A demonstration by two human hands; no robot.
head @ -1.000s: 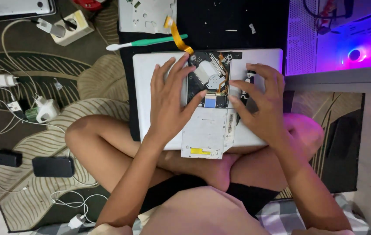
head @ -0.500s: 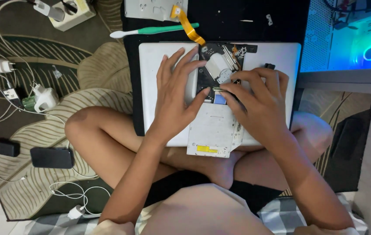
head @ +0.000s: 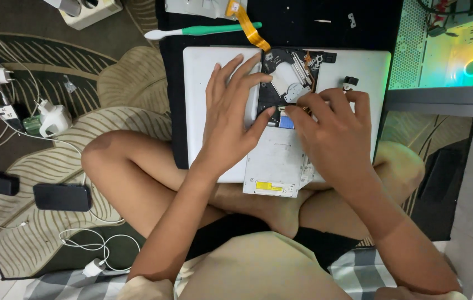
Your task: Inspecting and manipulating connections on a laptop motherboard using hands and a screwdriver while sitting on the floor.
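Since the earlier frame our right hand [head: 336, 139] has slid left onto the optical drive [head: 281, 150] atop the white laptop [head: 203, 100], fingers seemingly pinching its connector; left hand [head: 231, 122] lies flat, steadying. Light, fragile; we grip edges.

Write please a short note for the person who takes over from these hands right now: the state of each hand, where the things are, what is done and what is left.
Left hand: flat, fingers spread, pressing on the optical drive, thumb by the blue connector.
Right hand: fingertips pinching at that connector; what it grips is hidden.
The drive lies on a white laptop across the lap.
Done: drive top is off, mechanism exposed.
Left: the connector is not yet free, as far as I can see.
Nearby: green toothbrush, orange ribbon cable.
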